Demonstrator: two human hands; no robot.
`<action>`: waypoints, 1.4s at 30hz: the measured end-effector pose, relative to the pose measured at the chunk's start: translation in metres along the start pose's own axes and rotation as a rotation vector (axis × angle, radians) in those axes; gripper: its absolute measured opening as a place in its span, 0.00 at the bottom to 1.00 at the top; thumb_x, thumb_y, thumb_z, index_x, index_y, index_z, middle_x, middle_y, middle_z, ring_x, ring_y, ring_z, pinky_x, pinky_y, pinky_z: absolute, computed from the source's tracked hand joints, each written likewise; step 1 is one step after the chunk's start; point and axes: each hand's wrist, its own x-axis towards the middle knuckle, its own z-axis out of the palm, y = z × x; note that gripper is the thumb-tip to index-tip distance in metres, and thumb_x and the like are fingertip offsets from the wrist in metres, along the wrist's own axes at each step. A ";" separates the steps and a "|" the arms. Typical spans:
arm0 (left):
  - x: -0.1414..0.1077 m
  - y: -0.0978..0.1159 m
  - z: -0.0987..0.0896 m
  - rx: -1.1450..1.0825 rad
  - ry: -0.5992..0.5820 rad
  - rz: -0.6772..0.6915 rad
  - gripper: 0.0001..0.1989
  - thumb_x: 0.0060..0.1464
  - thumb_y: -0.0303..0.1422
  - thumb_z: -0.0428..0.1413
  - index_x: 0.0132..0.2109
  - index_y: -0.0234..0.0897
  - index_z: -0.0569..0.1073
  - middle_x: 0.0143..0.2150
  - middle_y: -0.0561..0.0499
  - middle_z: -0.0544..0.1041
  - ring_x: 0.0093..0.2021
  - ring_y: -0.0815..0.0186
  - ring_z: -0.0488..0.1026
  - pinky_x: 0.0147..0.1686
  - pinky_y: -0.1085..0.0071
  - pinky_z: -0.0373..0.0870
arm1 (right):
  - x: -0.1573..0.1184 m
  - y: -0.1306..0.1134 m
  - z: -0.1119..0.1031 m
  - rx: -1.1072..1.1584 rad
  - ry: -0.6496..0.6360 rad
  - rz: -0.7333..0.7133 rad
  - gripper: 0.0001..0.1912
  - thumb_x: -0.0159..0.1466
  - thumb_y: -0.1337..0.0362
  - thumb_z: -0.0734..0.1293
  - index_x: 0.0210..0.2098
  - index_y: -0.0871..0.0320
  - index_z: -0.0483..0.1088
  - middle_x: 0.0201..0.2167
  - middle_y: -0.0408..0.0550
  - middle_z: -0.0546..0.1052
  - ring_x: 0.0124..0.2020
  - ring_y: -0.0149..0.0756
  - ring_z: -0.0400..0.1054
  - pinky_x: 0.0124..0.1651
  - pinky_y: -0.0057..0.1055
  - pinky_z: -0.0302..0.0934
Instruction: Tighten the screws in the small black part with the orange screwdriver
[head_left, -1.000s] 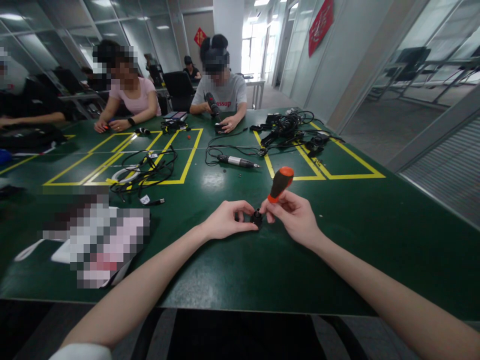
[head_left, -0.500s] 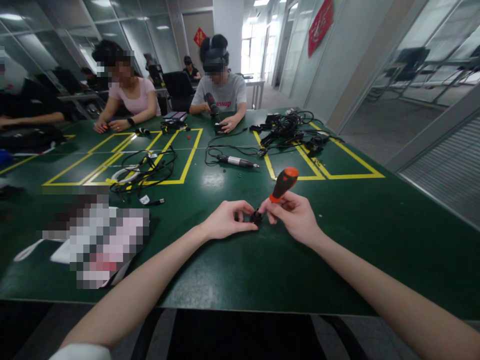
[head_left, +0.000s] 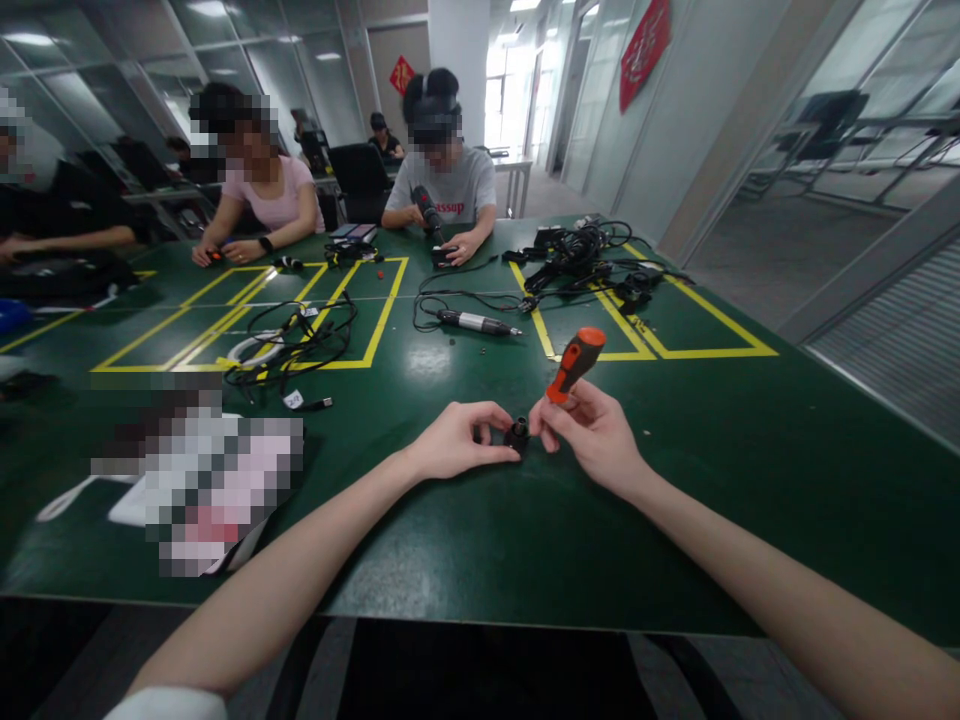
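Observation:
My left hand (head_left: 466,438) rests at the table's middle, thumb and fingers closed around a small black round part (head_left: 517,434) with an open top. What kind of part it is, I cannot make out. Just to its right, my right hand (head_left: 592,430) grips a screwdriver (head_left: 577,363) with an orange and dark grey handle. The handle leans up and to the right above my fingers. Its shaft is hidden by the hand, so I cannot see where the tip lies. My right fingertips are very close to the black part.
Beyond my hands an electric screwdriver (head_left: 478,323) lies with its cord. Tangled black cables (head_left: 577,262) pile up at the back right, more cables (head_left: 292,345) at the left. A blurred pouch (head_left: 240,490) lies by my left arm. Across the table a person (head_left: 442,185) works with a drill.
The screwdriver handle has shifted slightly right and tilts more to the right. My right hand has moved a little away from the black part, showing more of its top. My left hand stays put.

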 end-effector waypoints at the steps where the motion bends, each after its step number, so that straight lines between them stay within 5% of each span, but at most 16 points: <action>1: 0.000 0.000 0.000 -0.004 0.002 -0.003 0.19 0.50 0.41 0.71 0.45 0.34 0.79 0.35 0.53 0.79 0.29 0.72 0.68 0.32 0.74 0.66 | 0.000 0.000 0.000 -0.010 0.011 -0.002 0.21 0.64 0.45 0.75 0.32 0.55 0.70 0.24 0.42 0.78 0.19 0.28 0.67 0.23 0.27 0.64; 7: 0.000 0.001 0.000 -0.019 0.005 -0.001 0.19 0.49 0.40 0.71 0.45 0.34 0.79 0.35 0.53 0.79 0.28 0.72 0.68 0.32 0.73 0.66 | 0.002 -0.001 -0.001 -0.041 0.029 -0.022 0.22 0.62 0.43 0.76 0.33 0.57 0.76 0.24 0.43 0.76 0.19 0.28 0.66 0.23 0.28 0.64; 17: -0.002 0.005 0.001 0.018 -0.003 0.016 0.18 0.52 0.39 0.68 0.46 0.34 0.78 0.32 0.55 0.77 0.27 0.73 0.68 0.30 0.74 0.65 | 0.002 0.000 -0.003 0.012 -0.020 -0.040 0.19 0.66 0.46 0.73 0.36 0.54 0.68 0.26 0.42 0.79 0.21 0.30 0.69 0.26 0.29 0.66; 28: -0.005 0.008 0.004 0.198 0.031 0.040 0.15 0.54 0.37 0.65 0.46 0.36 0.77 0.26 0.58 0.73 0.25 0.72 0.69 0.30 0.75 0.64 | 0.000 -0.001 0.000 -0.003 -0.003 -0.016 0.22 0.65 0.43 0.74 0.39 0.56 0.72 0.28 0.44 0.78 0.21 0.30 0.69 0.26 0.30 0.67; 38: -0.005 0.010 0.003 0.189 0.019 0.033 0.14 0.54 0.37 0.65 0.46 0.36 0.77 0.26 0.58 0.73 0.25 0.72 0.68 0.29 0.75 0.63 | 0.002 -0.006 0.000 -0.064 0.013 0.000 0.23 0.63 0.41 0.74 0.32 0.55 0.74 0.27 0.45 0.77 0.20 0.30 0.67 0.25 0.32 0.66; 42: -0.005 0.010 0.004 0.188 0.016 0.038 0.14 0.55 0.37 0.65 0.46 0.36 0.77 0.26 0.59 0.73 0.24 0.73 0.68 0.29 0.75 0.63 | 0.000 -0.004 -0.001 -0.025 0.003 -0.023 0.20 0.65 0.44 0.74 0.39 0.55 0.74 0.29 0.45 0.79 0.22 0.31 0.69 0.27 0.32 0.68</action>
